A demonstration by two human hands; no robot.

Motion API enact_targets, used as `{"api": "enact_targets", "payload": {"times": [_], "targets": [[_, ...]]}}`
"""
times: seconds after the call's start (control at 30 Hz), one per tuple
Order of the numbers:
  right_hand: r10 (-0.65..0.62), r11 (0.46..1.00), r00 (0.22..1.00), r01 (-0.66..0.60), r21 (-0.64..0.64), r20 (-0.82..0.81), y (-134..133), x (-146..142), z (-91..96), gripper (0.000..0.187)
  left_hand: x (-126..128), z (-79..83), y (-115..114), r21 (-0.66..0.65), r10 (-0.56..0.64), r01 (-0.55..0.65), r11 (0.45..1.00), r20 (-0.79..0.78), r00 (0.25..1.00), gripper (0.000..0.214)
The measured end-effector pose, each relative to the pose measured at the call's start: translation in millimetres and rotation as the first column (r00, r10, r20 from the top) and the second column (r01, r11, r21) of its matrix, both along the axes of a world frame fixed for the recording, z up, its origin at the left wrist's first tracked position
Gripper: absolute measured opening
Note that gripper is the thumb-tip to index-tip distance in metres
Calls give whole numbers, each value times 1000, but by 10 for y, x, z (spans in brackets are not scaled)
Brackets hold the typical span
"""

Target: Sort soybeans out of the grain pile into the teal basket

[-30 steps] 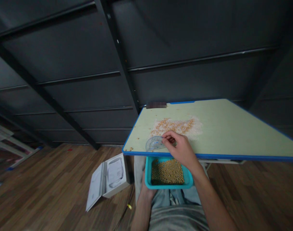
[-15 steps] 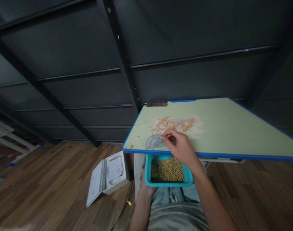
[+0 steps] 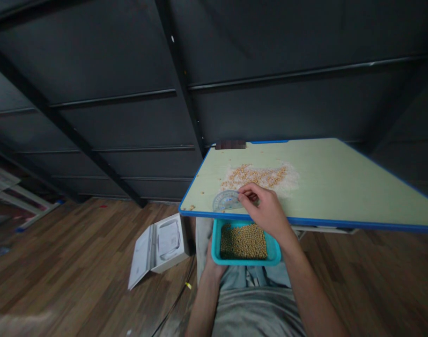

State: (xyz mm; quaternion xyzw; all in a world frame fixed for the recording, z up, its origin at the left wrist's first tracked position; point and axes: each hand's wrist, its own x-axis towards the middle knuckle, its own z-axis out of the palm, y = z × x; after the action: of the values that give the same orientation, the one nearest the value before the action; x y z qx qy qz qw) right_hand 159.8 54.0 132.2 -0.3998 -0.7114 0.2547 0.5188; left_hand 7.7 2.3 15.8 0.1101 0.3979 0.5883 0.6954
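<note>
Between the thumb and fingers of my right hand (image 3: 259,201) is a clear plastic protractor (image 3: 225,200), held near the table's front edge. Just beyond it, soybeans (image 3: 245,175) lie scattered among white grains (image 3: 289,180) on the pale green tabletop (image 3: 340,187). My left hand (image 3: 214,260) grips the left side of a turquoise basin (image 3: 245,262) below the edge; the basin hides most of its fingers. Many soybeans (image 3: 244,241) cover the basin's bottom.
A few stray crumbs (image 3: 191,207) sit at the table's near left corner. On the wooden floor to the left stands an open white box (image 3: 168,241), with a black cable (image 3: 175,302) beside it. A dark panelled wall (image 3: 287,112) rises behind the table.
The camera view has tilted a little, so the table and basin appear slightly higher. Both hands keep their holds on the protractor and the basin.
</note>
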Motion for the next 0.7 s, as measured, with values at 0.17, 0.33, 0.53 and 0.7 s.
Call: {"api": "enact_targets", "payload": {"times": [0.17, 0.33, 0.53, 0.7], "targets": [[1, 1000, 1000, -1, 8, 3, -3, 9, -12, 8, -10, -59, 8, -7, -11, 11, 1000, 32, 999, 20], [0, 1000, 1000, 0, 1, 20, -7, 11, 2, 8, -9, -86, 22, 8, 10, -10, 1000, 26, 1000, 22], [1, 1000, 1000, -1, 2, 15, -12, 13, 21, 7, -6, -60, 26, -36, -16, 17, 999, 26, 1000, 20], [-7, 1000, 1000, 7, -2, 24, -12, 14, 20, 8, -6, -28, 24, -66, -31, 33, 997, 26, 999, 26]]}}
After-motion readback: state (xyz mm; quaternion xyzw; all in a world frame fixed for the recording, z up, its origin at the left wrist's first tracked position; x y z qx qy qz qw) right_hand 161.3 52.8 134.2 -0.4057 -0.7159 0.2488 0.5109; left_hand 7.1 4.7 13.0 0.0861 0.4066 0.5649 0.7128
